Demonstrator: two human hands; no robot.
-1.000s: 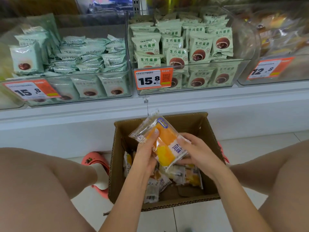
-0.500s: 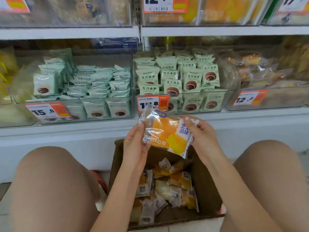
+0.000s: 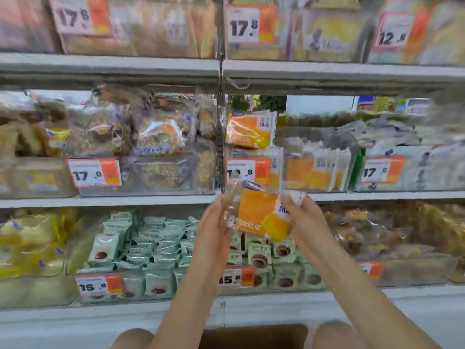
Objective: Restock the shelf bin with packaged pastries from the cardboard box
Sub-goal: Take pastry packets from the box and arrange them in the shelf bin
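2 hands, left hand [image 3: 214,230] and right hand [image 3: 304,222], have lifted the orange plastic-wrapped pastry packet [image 3: 259,215] from the brown cardboard box [image 3: 254,336] up toward the clear shelf bin [image 3: 284,170] of matching packets, fingers curled on its edges; placing comes next.

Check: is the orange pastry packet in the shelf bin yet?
Not yet. The orange pastry packet is held by left hand and right hand, below the shelf bin.

White shelves [image 3: 110,65] with price tags [image 3: 95,172]
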